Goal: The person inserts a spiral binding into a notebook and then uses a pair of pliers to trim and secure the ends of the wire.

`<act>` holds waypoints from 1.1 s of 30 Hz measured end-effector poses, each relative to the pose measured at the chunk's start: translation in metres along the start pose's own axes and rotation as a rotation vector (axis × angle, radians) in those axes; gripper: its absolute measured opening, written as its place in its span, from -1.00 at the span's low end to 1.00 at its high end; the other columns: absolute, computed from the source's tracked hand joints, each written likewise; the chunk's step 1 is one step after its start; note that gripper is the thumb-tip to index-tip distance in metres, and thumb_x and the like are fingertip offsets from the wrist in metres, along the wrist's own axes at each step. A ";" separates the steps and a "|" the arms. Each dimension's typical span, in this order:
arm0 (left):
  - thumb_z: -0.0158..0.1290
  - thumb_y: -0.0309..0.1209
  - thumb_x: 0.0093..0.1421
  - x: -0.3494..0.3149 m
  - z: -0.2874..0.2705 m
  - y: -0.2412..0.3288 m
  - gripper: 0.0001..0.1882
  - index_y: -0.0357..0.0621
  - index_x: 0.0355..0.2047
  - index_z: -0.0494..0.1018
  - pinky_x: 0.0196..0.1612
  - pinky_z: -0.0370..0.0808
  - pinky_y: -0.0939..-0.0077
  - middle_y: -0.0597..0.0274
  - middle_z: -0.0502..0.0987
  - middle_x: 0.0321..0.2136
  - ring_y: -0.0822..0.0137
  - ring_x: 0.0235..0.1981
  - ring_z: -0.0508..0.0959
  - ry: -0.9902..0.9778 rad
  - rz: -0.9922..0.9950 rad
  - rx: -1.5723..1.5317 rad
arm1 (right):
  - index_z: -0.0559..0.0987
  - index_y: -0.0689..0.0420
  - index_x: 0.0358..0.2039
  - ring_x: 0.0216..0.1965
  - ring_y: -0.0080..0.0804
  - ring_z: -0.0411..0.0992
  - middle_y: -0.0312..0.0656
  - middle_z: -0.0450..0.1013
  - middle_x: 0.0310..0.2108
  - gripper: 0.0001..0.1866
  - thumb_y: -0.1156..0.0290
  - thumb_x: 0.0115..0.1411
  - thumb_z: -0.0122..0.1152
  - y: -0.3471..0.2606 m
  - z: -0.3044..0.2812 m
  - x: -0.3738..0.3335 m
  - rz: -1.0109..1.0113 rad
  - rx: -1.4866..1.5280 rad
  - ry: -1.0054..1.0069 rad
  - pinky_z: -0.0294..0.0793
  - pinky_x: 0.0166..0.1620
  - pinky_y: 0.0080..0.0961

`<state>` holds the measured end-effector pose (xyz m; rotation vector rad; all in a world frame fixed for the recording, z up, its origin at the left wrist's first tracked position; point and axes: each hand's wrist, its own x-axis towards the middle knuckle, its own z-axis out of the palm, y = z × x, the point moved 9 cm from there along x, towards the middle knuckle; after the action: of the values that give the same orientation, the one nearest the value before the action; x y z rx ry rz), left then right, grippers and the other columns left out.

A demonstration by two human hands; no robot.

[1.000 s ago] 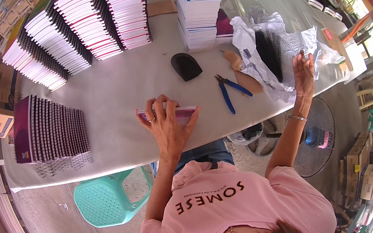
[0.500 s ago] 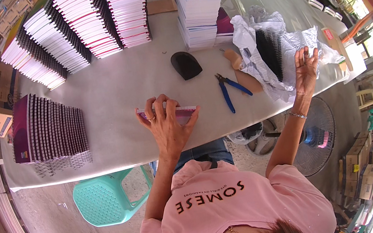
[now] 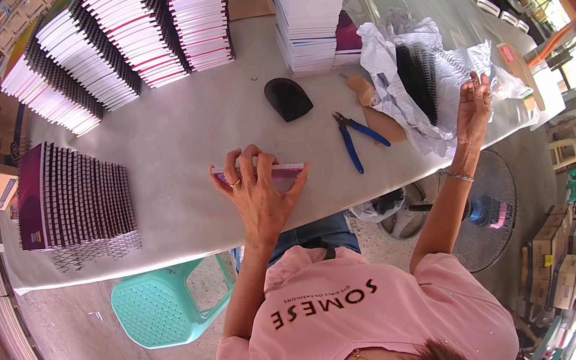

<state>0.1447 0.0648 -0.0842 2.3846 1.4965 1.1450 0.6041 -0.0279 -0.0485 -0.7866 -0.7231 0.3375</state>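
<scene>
My left hand point(image 3: 253, 185) is closed over a purple-covered notebook point(image 3: 288, 171), which stands on edge on the table, fingers along its top and thumb at its right end. On the right, my right hand point(image 3: 473, 109) has its fingers drawn together above the edge of crumpled white paper point(image 3: 382, 82). Whatever is between those fingertips is too small to make out. Black wire binding combs point(image 3: 416, 84) lie in the paper. Between my hands are blue-handled cutters point(image 3: 349, 147), jaws pointing away, and a black rounded pad point(image 3: 287, 100).
Wire-bound purple notebooks point(image 3: 84, 201) are piled at left. Tall stacks of bound books point(image 3: 138, 41) stand at the back, with white book blocks point(image 3: 306, 34) right of them. A green stool point(image 3: 162, 313) and a fan point(image 3: 490, 216) are below the table edge.
My right hand's fingers, spread half a second ago, have drawn together over the paper. My left hand and the notebook have stayed in place.
</scene>
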 end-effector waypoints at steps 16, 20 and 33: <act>0.40 -0.05 -0.18 0.001 -0.002 0.002 -0.47 0.03 -0.33 0.37 0.19 -0.02 -0.12 0.29 0.32 -0.11 0.09 0.09 0.24 0.017 0.027 -0.009 | 0.50 0.10 -0.12 0.15 -0.23 0.33 -0.13 0.46 -0.03 -0.83 0.38 0.29 0.15 -0.004 -0.008 0.008 -0.042 0.212 -0.078 0.14 0.36 -0.13; 0.41 -0.06 -0.18 0.001 -0.002 0.002 -0.47 0.03 -0.33 0.37 0.19 -0.02 -0.11 0.29 0.33 -0.11 0.09 0.08 0.25 0.026 0.023 -0.006 | 0.49 0.20 -0.22 0.13 -0.21 0.38 -0.21 0.45 -0.28 -0.85 0.39 0.29 0.16 -0.004 -0.013 0.010 -0.075 0.203 -0.082 0.22 0.35 -0.17; 0.41 -0.05 -0.18 0.001 -0.002 0.002 -0.48 0.02 -0.34 0.38 0.23 -0.03 -0.15 0.30 0.33 -0.11 0.10 0.10 0.25 0.026 0.024 -0.013 | 0.43 0.26 0.05 0.16 -0.03 0.37 -0.01 0.48 -0.07 -0.68 0.58 0.28 0.10 0.005 -0.015 0.003 -0.053 -0.088 0.049 0.35 0.25 -0.02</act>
<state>0.1450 0.0640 -0.0820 2.3949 1.4664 1.1912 0.6161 -0.0308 -0.0582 -0.8544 -0.7154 0.2397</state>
